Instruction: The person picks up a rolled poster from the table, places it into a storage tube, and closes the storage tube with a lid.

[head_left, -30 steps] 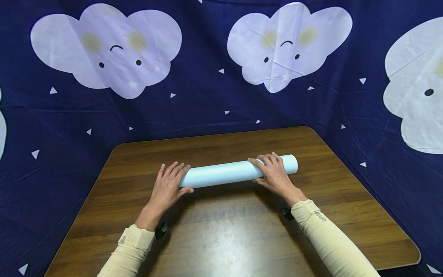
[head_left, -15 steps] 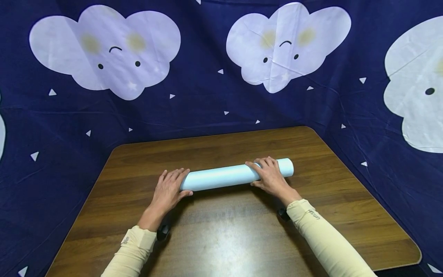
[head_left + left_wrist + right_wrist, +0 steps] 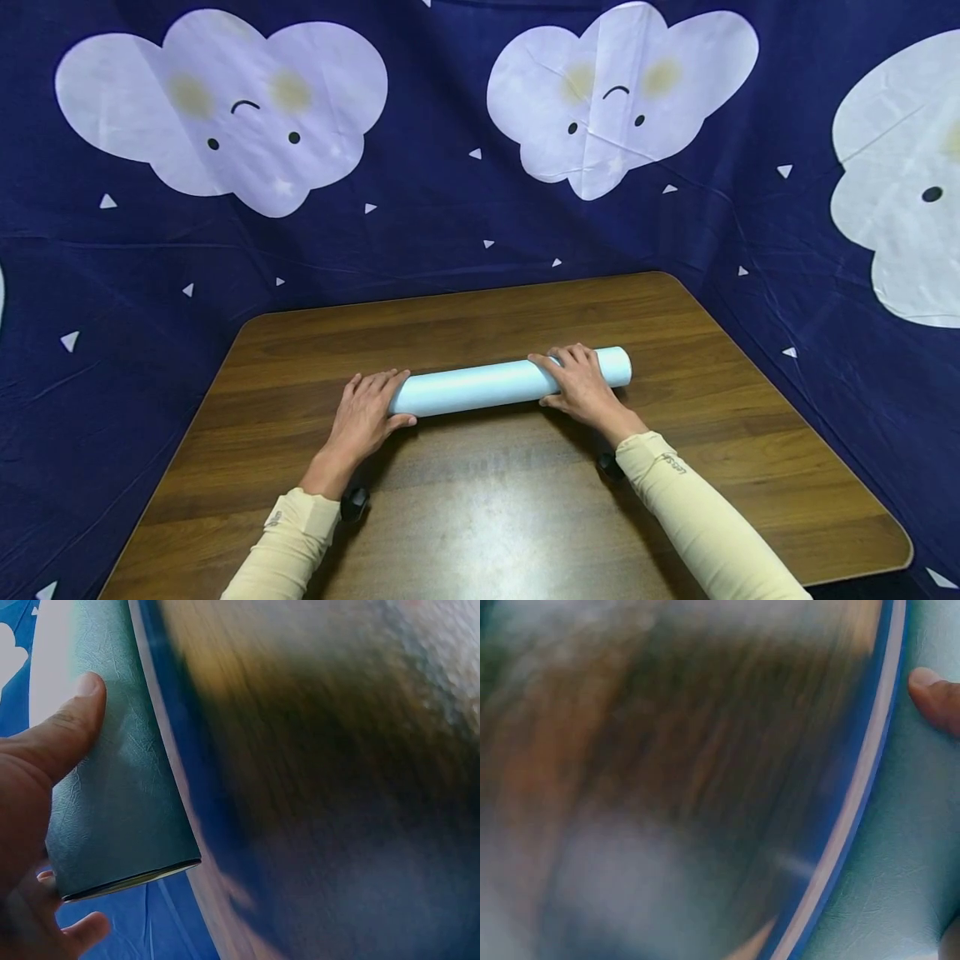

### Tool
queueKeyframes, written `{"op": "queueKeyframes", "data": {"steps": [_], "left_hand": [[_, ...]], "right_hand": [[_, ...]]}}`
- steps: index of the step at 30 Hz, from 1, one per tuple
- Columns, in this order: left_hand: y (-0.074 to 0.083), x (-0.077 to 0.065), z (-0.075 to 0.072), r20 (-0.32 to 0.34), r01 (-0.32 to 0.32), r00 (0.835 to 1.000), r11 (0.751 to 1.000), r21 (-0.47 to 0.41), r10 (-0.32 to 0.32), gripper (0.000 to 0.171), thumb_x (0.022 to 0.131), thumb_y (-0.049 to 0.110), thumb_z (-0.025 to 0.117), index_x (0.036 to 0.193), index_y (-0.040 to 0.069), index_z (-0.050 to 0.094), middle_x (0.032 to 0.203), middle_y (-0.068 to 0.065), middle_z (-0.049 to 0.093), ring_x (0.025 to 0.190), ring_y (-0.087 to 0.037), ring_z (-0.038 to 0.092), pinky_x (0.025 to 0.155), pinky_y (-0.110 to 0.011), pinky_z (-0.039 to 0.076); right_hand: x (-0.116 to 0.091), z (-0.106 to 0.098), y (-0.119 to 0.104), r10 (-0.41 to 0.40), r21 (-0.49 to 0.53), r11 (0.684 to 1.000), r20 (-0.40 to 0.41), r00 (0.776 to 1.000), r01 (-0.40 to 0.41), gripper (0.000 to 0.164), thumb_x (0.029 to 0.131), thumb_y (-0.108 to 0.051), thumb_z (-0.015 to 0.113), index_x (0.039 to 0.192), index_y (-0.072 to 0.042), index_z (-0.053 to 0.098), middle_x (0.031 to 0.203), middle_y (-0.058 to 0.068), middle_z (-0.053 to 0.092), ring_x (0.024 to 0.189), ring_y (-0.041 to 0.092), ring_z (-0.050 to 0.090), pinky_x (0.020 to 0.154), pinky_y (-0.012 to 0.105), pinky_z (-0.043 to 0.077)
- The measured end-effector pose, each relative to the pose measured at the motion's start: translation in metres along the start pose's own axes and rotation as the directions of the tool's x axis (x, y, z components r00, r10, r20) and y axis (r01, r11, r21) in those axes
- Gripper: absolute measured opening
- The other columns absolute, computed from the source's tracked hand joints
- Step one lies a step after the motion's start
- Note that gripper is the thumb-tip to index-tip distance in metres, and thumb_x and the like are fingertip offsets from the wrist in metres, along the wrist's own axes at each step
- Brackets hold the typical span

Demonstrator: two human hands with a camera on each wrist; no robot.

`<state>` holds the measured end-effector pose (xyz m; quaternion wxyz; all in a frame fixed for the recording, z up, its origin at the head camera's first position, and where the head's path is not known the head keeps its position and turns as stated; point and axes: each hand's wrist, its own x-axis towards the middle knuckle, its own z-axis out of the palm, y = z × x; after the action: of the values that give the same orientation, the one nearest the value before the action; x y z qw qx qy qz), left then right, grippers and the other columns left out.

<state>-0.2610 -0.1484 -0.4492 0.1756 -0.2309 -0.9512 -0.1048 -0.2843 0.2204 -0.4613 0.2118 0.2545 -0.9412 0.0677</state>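
Observation:
A pale blue roll (image 3: 472,390), long and cylindrical, lies crosswise toward the far side of the wooden table, its right end a little farther back. Fine leather-like grain shows on its surface in the left wrist view. My left hand (image 3: 362,418) grips the left end, fingers over the top and thumb (image 3: 71,727) along the near side. Near the right end, my right hand (image 3: 588,390) holds the roll the same way, leaving a short stub beyond it. In the right wrist view only the thumb tip (image 3: 936,697) and a fingertip edge show against the roll.
The brown wood-grain table (image 3: 480,475) has rounded corners and a pale edge. A dark blue cloth (image 3: 435,208) with white clouds hangs behind and beside it. Small black devices sit under both wrists, below the cream sleeves (image 3: 288,537).
Both hands and the roll have come slightly nearer. The roll's right end has shifted left and toward me the most, with the right hand, and both grips stay the same.

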Motion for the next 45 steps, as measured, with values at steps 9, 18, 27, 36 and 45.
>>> {"op": "queueKeyframes", "data": {"steps": [9,18,27,36,45], "left_hand": [[0.0,-0.002,0.003,0.01,0.004,1.0,1.0,-0.008,-0.004,0.078,0.071,0.045,0.076,0.136,0.014,0.048,0.131,-0.014,0.058,0.117,-0.036,0.055,0.105,-0.059,0.033],[0.002,-0.003,0.003,0.027,0.002,1.0,1.0,0.003,-0.002,0.077,0.073,0.046,0.075,0.137,0.013,0.048,0.132,-0.015,0.056,0.119,-0.036,0.053,0.105,-0.059,0.034],[0.001,-0.001,0.003,0.034,0.019,0.999,1.0,0.008,-0.02,0.075,0.075,0.044,0.074,0.138,0.014,0.047,0.134,-0.014,0.054,0.122,-0.036,0.051,0.105,-0.059,0.033],[0.002,0.001,0.002,0.004,0.013,1.0,1.0,-0.023,-0.013,0.072,0.077,0.044,0.072,0.137,0.013,0.047,0.138,-0.016,0.051,0.125,-0.037,0.048,0.106,-0.059,0.033],[0.008,0.004,-0.002,0.022,0.058,0.998,0.998,-0.019,-0.057,0.064,0.086,0.044,0.063,0.139,0.014,0.046,0.14,-0.015,0.049,0.13,-0.035,0.044,0.109,-0.058,0.029]], "right_hand": [[-0.001,0.001,-0.001,0.025,0.026,0.999,0.056,0.998,-0.027,0.077,0.067,-0.039,0.083,0.135,-0.026,0.05,0.121,0.01,0.058,0.111,0.032,0.051,0.101,0.054,0.033],[-0.003,0.001,-0.001,0.042,0.061,0.997,0.12,0.992,-0.05,0.076,0.071,-0.038,0.081,0.138,-0.025,0.048,0.122,0.01,0.056,0.111,0.035,0.048,0.099,0.055,0.033],[-0.002,-0.003,-0.001,0.068,0.055,0.996,0.138,0.988,-0.076,0.077,0.071,-0.039,0.081,0.138,-0.024,0.047,0.128,0.012,0.054,0.117,0.037,0.046,0.107,0.06,0.027],[0.001,-0.012,0.0,0.046,0.076,0.996,0.106,0.993,-0.054,0.074,0.073,-0.044,0.078,0.137,-0.022,0.048,0.133,0.014,0.052,0.12,0.037,0.045,0.107,0.061,0.024],[0.004,-0.018,0.001,0.055,0.122,0.99,0.105,0.993,-0.067,0.063,0.083,-0.05,0.065,0.137,-0.02,0.049,0.135,0.013,0.052,0.123,0.035,0.044,0.109,0.062,0.021]]}}
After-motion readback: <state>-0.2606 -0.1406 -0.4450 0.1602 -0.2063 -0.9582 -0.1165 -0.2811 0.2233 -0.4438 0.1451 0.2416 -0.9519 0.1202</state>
